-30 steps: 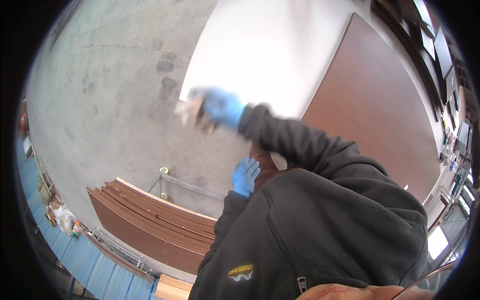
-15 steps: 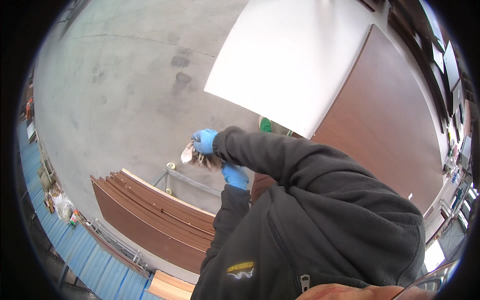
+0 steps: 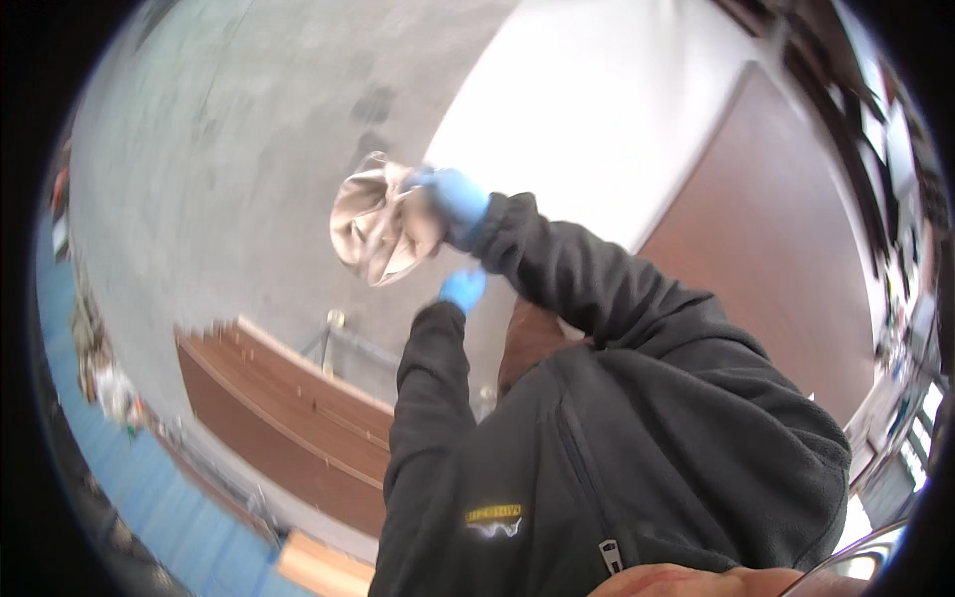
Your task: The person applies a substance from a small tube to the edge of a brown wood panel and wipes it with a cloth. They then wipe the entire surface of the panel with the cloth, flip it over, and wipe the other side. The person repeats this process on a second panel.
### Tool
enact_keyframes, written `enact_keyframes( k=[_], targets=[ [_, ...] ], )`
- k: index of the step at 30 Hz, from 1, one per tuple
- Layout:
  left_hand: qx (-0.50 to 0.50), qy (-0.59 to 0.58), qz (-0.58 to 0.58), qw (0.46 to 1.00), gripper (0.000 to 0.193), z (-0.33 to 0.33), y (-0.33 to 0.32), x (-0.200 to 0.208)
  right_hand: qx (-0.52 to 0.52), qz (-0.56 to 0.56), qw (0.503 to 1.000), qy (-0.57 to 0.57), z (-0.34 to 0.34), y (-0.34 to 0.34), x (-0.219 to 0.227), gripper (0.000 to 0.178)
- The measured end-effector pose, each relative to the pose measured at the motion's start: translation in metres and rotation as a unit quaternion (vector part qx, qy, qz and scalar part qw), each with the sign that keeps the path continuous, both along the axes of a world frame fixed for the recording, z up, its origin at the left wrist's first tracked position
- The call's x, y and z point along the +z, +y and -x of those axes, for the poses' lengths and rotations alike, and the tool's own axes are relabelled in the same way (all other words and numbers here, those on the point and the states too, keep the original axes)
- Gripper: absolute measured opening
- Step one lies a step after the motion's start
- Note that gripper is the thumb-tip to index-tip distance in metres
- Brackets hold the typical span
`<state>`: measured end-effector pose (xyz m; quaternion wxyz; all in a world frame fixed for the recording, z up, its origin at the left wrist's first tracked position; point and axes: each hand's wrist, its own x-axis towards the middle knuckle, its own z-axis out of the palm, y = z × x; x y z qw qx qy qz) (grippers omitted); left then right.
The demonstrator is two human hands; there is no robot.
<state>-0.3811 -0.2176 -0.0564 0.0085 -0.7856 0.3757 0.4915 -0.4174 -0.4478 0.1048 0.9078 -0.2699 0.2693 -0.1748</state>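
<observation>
A crumpled beige cloth (image 3: 373, 224) hangs out in front of me over the concrete floor, loosely spread with folds in it. My right hand (image 3: 456, 204), in a blue glove, is closed on the cloth's right side; its edges are smeared by motion. My left hand (image 3: 463, 289), also blue-gloved, is just below the right one, near the cloth's lower right corner. A small gap shows between it and the cloth. Its fingers are blurred and partly turned from view, so whether they are bent around anything is unclear.
A large white panel (image 3: 567, 109) lies ahead to the right, beside a brown panel (image 3: 776, 229). At lower left, several brown boards (image 3: 288, 418) are stacked by a metal frame with wheels (image 3: 363, 348). Beyond the stack run blue slats (image 3: 189, 488). Grey concrete floor (image 3: 219, 199) stretches ahead left.
The cloth was bunched between both hands and now spreads out wider and farther forward. My right hand has moved forward with it. My left hand has moved forward too and come apart from it.
</observation>
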Motion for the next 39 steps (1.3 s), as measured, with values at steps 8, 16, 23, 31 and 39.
enact_keyframes(
  k=[8, 16, 23, 31, 39],
  targets=[
    [0.302, 0.125, 0.081, 0.942, 0.039, 0.066, 0.115, -0.077, -0.073, 0.305, 0.938, 0.15, 0.175, -0.207, 0.013, 0.035],
    [0.519, 0.113, -0.093, 0.842, 0.048, 0.097, 0.175, -0.064, 0.31, 0.652, 0.392, 0.571, 0.317, -0.393, 0.045, 0.025],
    [0.525, 0.195, -0.095, 0.823, 0.049, 0.166, 0.165, -0.062, 0.543, 0.622, 0.162, 0.541, 0.323, -0.316, -0.061, 0.034],
    [0.415, 0.224, -0.041, 0.881, 0.048, 0.133, 0.124, -0.069, 0.504, 0.639, 0.565, 0.136, 0.216, 0.063, -0.058, 0.025],
    [0.359, -0.305, 0.37, 0.801, 0.061, 0.064, 0.146, 0.026, 0.224, 0.221, 0.925, 0.212, 0.114, 0.107, -0.029, 0.024]
  ],
)
